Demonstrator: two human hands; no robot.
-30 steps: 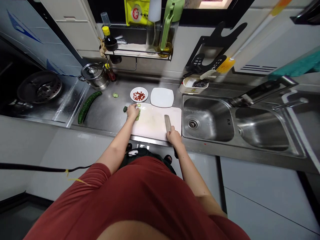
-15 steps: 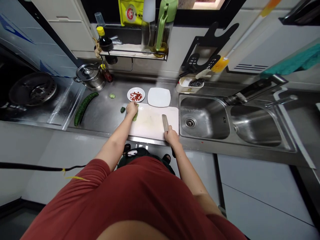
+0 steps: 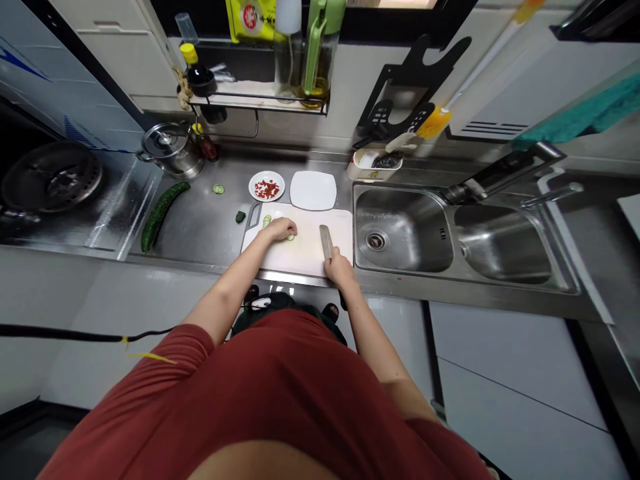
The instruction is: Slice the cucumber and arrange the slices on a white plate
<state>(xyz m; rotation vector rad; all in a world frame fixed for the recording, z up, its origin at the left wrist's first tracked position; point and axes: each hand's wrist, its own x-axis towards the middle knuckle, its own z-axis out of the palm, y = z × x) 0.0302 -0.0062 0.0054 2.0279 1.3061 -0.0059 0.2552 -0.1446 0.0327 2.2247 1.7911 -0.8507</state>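
Left hand (image 3: 280, 230) cupped over cucumber slices (image 3: 291, 237) on cutting board (image 3: 305, 257), right hand (image 3: 339, 268) clamped on knife (image 3: 326, 241) alongside

Kitchen counter, counted by kind.
There were two hands, left (image 3: 281, 230) and right (image 3: 339, 268); one knife (image 3: 326, 242); one board (image 3: 310, 250); one whole cucumber (image 3: 159, 215); one cucumber end (image 3: 241, 217); one loose slice (image 3: 218, 189) on the counter, and at least two more slices (image 3: 267, 221) on the board, the rest hidden by the left hand. There were two plates, one round with red bits (image 3: 267, 186) and one square (image 3: 313, 190); one pot (image 3: 167, 145); two sink basins (image 3: 400, 230) (image 3: 505, 243); one tap (image 3: 550, 195); one wok (image 3: 50, 180); one shelf (image 3: 250, 93); and one brush (image 3: 435, 123).
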